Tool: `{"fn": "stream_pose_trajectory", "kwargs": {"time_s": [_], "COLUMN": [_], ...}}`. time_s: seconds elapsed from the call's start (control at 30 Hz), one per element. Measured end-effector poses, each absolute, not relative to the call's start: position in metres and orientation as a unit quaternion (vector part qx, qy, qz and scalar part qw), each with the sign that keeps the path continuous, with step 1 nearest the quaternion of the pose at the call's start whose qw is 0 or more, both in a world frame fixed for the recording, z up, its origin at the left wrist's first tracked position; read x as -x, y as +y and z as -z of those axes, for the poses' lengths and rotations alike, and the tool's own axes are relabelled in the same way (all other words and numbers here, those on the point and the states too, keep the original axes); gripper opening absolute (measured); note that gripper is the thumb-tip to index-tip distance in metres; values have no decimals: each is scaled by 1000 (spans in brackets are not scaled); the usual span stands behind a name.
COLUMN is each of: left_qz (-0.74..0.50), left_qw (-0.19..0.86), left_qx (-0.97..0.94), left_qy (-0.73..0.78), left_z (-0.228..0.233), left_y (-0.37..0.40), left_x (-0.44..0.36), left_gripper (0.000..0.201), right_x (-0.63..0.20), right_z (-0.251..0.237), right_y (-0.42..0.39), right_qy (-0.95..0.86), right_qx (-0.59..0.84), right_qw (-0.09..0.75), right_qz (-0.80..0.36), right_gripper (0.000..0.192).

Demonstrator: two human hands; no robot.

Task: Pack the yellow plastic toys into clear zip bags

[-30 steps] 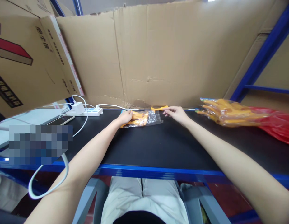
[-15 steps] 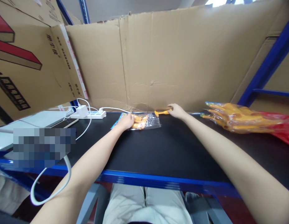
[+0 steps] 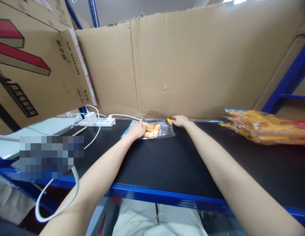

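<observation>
Black desk (image 3: 167, 160) with a blue front edge, set inside blue metal racking, seen from above and behind the hands. Walled at the back by a tall creased cardboard sheet (image 3: 191, 65); printed carton (image 3: 26, 65) leaning in at upper left. At far left on the desk, a white power strip (image 3: 103, 122) with a plugged-in adapter and white cables looping off the front edge, beside a pale flat panel and a blurred patch. At far right, a heap of orange pieces in clear bags (image 3: 265, 129), well apart from the hands. Near the back edge, just in front of the cardboard, a small clear bag (image 3: 157, 130) lying flat, holding a few orange pieces. Both bare forearms stretched far forward from the lower corners, converging toward that bag. Left hand (image 3: 137, 129) palm down, fingers together and pressing on the bag's left end, pinning it to the desk. Right hand (image 3: 180, 120) just beside the bag's right end, knuckles up, fingers curled and pinching a loose orange piece (image 3: 170, 120), only its tip showing past the fingertips, close to the bag's mouth. Light trousers of the seated person visible below the desk edge.
</observation>
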State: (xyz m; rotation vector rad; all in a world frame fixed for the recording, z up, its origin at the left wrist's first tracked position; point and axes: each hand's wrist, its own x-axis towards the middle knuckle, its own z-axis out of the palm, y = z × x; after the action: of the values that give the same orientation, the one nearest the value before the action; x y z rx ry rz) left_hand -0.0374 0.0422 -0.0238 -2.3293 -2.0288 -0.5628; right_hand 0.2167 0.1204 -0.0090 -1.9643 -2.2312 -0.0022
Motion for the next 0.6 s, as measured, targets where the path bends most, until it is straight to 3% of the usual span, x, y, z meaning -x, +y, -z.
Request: {"fn": "stream_pose_trajectory", "kwargs": {"time_s": [0.27,0.6], "left_qz": [176,184], "left_qw": [-13,-20], "left_qx": [734,737], "left_qy": [-656,-650], "left_z": [23,23], "left_y": [42,41], "left_x": [37,36], "left_gripper": [39,38], "right_x": [-213,-233], "right_z": [10,4], "right_y": [117,89], "right_qy": [-770,-777], "right_qx": [636,624], "right_qw": [43,47], "right_qz": [-39,-74], "right_gripper": [30,26]}}
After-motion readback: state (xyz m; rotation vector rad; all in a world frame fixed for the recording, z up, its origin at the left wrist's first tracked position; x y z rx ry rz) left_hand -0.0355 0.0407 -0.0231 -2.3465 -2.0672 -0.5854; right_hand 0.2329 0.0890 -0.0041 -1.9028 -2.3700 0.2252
